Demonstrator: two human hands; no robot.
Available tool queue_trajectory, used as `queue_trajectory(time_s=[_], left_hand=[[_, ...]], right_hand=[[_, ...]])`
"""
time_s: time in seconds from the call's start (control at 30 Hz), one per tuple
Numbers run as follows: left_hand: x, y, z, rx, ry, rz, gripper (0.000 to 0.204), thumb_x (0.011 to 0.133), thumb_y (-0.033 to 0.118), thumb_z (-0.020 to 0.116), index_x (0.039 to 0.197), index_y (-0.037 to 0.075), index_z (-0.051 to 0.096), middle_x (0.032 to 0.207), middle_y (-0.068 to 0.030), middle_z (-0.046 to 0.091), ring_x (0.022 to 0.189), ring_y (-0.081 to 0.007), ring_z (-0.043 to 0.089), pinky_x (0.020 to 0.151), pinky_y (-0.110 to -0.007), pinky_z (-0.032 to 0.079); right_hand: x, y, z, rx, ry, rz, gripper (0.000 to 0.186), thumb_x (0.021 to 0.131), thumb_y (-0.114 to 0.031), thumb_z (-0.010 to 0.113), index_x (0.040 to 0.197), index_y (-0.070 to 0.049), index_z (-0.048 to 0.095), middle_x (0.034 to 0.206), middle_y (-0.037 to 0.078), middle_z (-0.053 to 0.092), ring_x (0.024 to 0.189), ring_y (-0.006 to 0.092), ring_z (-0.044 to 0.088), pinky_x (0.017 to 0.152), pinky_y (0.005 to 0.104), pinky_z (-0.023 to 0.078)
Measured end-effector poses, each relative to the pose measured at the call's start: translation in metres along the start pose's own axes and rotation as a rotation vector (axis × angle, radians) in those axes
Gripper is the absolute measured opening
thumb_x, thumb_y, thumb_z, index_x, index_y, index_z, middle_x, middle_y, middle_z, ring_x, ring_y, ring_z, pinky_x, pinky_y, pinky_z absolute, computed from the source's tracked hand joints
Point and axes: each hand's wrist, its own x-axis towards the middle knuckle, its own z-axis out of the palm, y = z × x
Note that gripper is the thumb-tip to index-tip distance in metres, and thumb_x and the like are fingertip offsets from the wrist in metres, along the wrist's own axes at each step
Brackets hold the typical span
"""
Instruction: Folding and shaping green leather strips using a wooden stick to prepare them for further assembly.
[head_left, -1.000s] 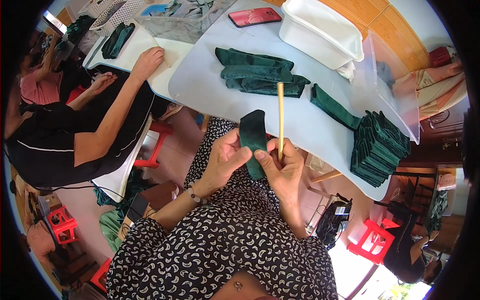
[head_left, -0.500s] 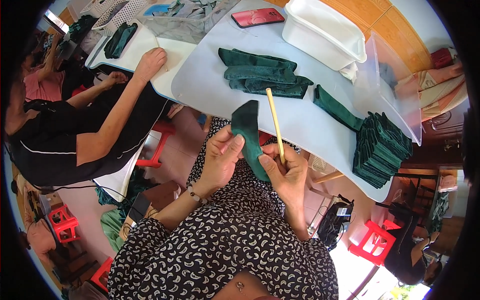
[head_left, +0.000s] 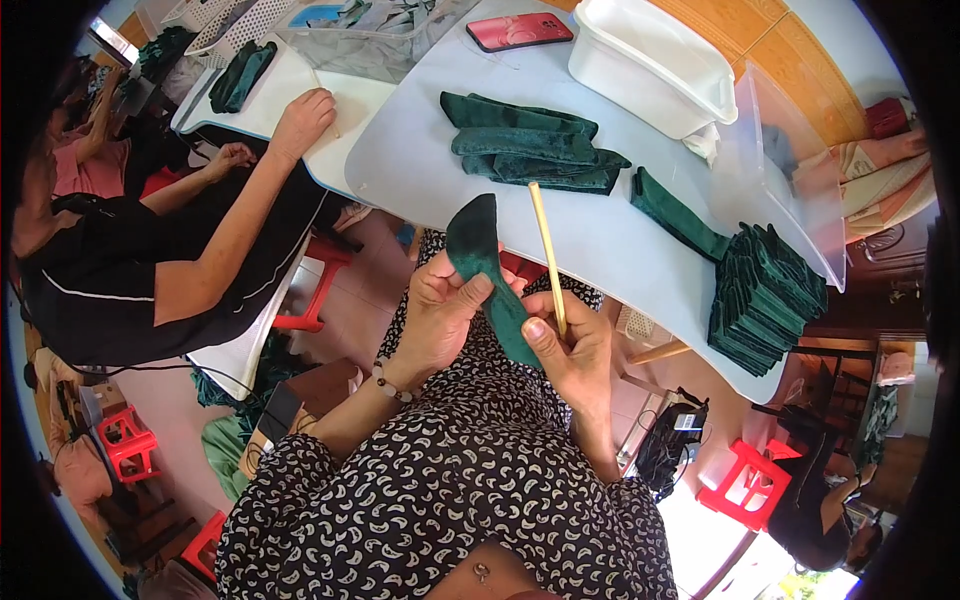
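You wear a black garment (head_left: 440, 500) printed all over with small white crescent shapes; it covers your torso and lap and reaches up both forearms as long sleeves. A bracelet (head_left: 390, 383) of pale round beads circles your left wrist, just past the sleeve's cuff. Your left hand (head_left: 445, 312) and right hand (head_left: 570, 350) are bare, without rings or gloves.

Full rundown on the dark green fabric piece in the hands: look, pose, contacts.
The dark green velvety fabric piece is narrow and tube-like with a rounded closed tip pointing up toward the white table. It looks soft and slightly creased. The left hand pinches its middle; the right hand grips its lower end along with a thin pale wooden stick that rises beside it.
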Motion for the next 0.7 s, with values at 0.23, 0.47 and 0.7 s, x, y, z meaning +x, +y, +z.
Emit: queue_trajectory(time_s=[0.23, 0.47, 0.7], left_hand=[[0.0, 0.007, 0.003, 0.02, -0.05, -0.035, 0.041, 0.095, 0.009, 0.057, 0.133, 0.001, 0.046, 0.109, -0.0105, 0.065, 0.103, -0.0208, 0.065, 0.09, -0.034, 0.053], [0.002, 0.011, 0.006, -0.246, -0.131, -0.073, 0.055, 0.094, 0.003, 0.054, 0.144, 0.001, 0.032, 0.13, -0.0124, 0.055, 0.115, -0.0171, 0.056, 0.097, -0.031, 0.046], [0.005, 0.002, 0.0, 0.079, -0.164, -0.033, 0.054, 0.09, 0.003, 0.064, 0.139, -0.002, 0.042, 0.113, -0.0057, 0.062, 0.103, -0.0116, 0.058, 0.09, -0.026, 0.047]], right_hand=[[0.003, 0.004, -0.001, -0.189, 0.016, 0.045, 0.009, 0.092, -0.007, 0.062, 0.094, 0.001, 0.065, 0.074, -0.004, 0.058, 0.063, -0.0002, 0.044, 0.054, 0.0151, 0.032], [0.015, 0.025, -0.009, -0.064, -0.016, 0.005, 0.018, 0.097, -0.012, 0.054, 0.088, 0.002, 0.063, 0.066, -0.007, 0.05, 0.06, 0.0014, 0.04, 0.051, 0.0193, 0.032], [0.016, 0.025, -0.005, -0.171, -0.046, 0.014, 0.015, 0.095, -0.009, 0.055, 0.088, 0.001, 0.064, 0.062, -0.006, 0.049, 0.057, 0.001, 0.039, 0.048, 0.0211, 0.029]])
